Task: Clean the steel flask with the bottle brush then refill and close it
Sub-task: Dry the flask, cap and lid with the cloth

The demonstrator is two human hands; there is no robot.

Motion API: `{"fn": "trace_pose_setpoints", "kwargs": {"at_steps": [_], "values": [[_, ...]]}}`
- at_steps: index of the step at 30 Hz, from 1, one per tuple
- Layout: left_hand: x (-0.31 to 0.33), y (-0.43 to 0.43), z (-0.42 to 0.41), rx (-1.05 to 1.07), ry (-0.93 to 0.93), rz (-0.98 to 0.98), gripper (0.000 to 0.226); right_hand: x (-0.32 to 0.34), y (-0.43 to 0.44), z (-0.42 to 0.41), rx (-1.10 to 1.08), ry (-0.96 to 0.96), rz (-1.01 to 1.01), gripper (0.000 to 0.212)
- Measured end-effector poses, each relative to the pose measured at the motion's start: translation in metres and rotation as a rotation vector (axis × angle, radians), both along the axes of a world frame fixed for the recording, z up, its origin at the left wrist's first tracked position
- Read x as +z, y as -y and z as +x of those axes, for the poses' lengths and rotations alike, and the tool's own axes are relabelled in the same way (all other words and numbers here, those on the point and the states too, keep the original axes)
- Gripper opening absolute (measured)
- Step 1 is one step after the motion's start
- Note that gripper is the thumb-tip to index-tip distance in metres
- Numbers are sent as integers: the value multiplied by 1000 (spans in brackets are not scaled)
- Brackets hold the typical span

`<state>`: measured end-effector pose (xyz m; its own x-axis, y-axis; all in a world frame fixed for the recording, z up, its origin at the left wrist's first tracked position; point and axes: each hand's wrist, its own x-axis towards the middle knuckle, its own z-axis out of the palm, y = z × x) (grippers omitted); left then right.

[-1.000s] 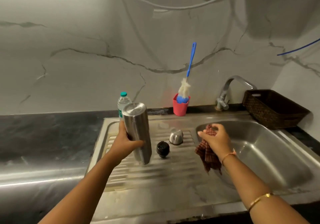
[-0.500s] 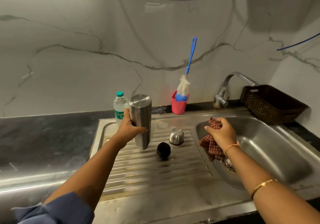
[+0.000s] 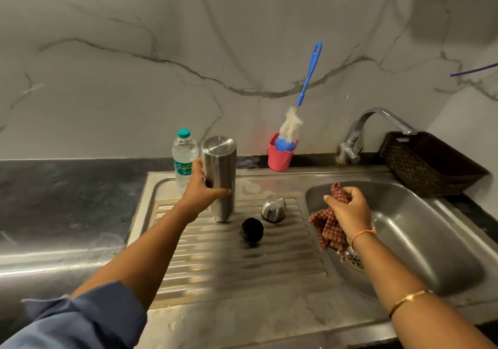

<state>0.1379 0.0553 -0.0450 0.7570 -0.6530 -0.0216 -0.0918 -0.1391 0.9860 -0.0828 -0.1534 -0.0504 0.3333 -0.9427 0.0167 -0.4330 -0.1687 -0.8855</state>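
Under my left hand (image 3: 200, 195) the flask (image 3: 219, 178) now stands almost straight, flat base up and mouth down. A second ago I held it tilted and clear of the ridges; now its lower end seems to rest on the draining board (image 3: 242, 267). My fingers and thumb are wrapped round its middle, so I have not let go yet. Between my two hands lie the steel cap (image 3: 273, 208) and, nearer to me, the black stopper (image 3: 252, 230), both off the flask and where they were. My right hand (image 3: 350, 211) has drifted a little further over the edge of the sink bowl (image 3: 431, 214), fingers bunched on the checked cloth (image 3: 327, 230), which hangs below my palm. The bottle brush (image 3: 307, 79) sits in the pink cup (image 3: 280, 157), well beyond both hands, and the water bottle (image 3: 183, 154) stands just behind my left hand. I judge the flask is being set down to drain, so the washing looks finished. What remains is to turn it mouth up, refill it from that bottle, and fit the stopper and cap.
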Motion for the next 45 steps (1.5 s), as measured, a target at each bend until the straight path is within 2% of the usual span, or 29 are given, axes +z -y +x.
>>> {"fn": "trace_pose_setpoints", "kwargs": {"at_steps": [13,18,23,25,28,32,36,40,43,45], "values": [[-5,1,0,-33,-16,96,102,-14,-1,-2,14,-35,8,34],[-22,-14,-3,-34,-48,260,117,-13,-1,-5,18,-41,9,33],[-52,-33,-35,336,33,430,90,-15,-2,-14,44,-115,-22,25],[-64,-37,-55,368,110,468,82,-16,-4,-18,66,-155,-47,24],[-78,-33,-87,252,205,470,75,-17,-2,-25,88,-188,-49,30],[-73,-8,-107,124,386,465,78,-19,4,-37,155,-233,-82,21],[-67,22,-104,-2,558,665,83,-21,9,-49,223,-230,-125,15],[-70,43,-103,-167,643,875,63,-25,20,-57,263,-186,-109,17],[-67,51,-112,-135,653,901,51,-28,39,-66,277,-159,-82,17],[-63,59,-125,-118,590,876,51,-28,57,-72,289,-116,-66,13]]}}
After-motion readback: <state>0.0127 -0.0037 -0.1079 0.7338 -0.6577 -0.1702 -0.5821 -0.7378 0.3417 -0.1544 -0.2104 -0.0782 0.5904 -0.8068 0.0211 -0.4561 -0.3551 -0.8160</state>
